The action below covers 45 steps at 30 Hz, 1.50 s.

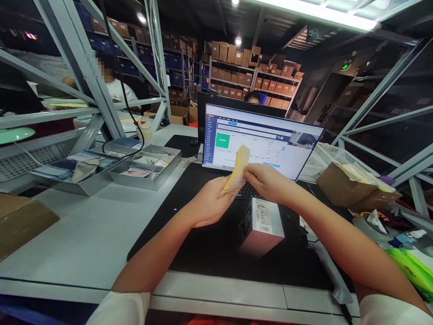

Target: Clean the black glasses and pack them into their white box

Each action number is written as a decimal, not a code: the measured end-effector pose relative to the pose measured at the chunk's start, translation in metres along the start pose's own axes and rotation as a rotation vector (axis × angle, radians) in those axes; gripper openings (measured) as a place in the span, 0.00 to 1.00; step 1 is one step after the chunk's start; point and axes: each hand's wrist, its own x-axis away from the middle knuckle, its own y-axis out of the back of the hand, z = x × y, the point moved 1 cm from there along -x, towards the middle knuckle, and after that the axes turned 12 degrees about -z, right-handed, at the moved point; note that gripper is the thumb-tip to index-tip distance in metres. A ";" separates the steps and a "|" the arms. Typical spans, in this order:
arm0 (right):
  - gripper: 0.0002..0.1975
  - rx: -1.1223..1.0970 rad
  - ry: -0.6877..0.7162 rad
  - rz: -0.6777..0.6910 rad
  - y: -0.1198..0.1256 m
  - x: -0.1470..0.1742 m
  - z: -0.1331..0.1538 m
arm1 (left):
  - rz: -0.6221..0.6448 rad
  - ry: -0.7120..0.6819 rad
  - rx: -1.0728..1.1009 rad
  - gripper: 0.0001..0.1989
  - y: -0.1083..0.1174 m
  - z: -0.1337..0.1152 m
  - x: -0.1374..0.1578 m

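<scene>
Yellow pad: I see, from my far-off seat, the yellow pad [239,167] up in the air in front of the laptop screen [260,135]; its top leans to the right, and it hides a bit of the bright page.
Left hand: my left hand [214,201] is closed around the low end of the yellow pad; it grips it from below and from the left.
Right hand: my right hand [265,180] is curled up, and it pinches the right edge of the yellow pad; I cannot tell where each finger is, as some are hidden.
White box: the white box [267,221] stands on the black mat [162,230], between my two arms and below the pad; its top has a drawing and a bar code; no hand touches it.
Left of the desk: two gray trays sit side by side on the desk [84,234]; the near right tray [140,183] holds papers; a brown box [25,221] is at the edge.
Right of the desk: an open carton [352,187] is full of yellow papers; a green pack [411,271] lies nearer me.
Far back: shelves [237,71] hold many boxes; a person in white [117,90] sits on the left.
</scene>
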 end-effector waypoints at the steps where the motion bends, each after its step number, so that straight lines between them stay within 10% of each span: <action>1: 0.13 -0.013 -0.010 -0.022 -0.001 0.000 0.000 | -0.012 0.002 0.000 0.11 -0.001 0.000 0.000; 13: 0.05 0.105 -0.197 -0.233 -0.028 -0.006 0.002 | -0.166 -0.108 -0.206 0.14 -0.025 0.007 -0.002; 19: 0.04 0.088 -0.174 -0.302 -0.020 0.006 -0.024 | -0.266 0.148 0.093 0.20 -0.020 0.033 -0.017; 25: 0.06 0.281 0.123 -0.035 0.011 0.086 -0.047 | -0.511 0.444 0.242 0.22 0.025 0.088 -0.048; 31: 0.09 0.472 0.371 0.173 0.014 0.117 -0.039 | -0.635 0.447 0.232 0.24 0.048 0.118 -0.063; 39: 0.06 0.540 0.413 0.334 0.015 0.102 -0.023 | -0.634 0.496 0.125 0.23 0.048 0.118 -0.064; 45: 0.18 0.349 0.261 0.142 0.018 0.135 -0.025 | -0.659 0.506 0.103 0.25 0.070 0.135 -0.065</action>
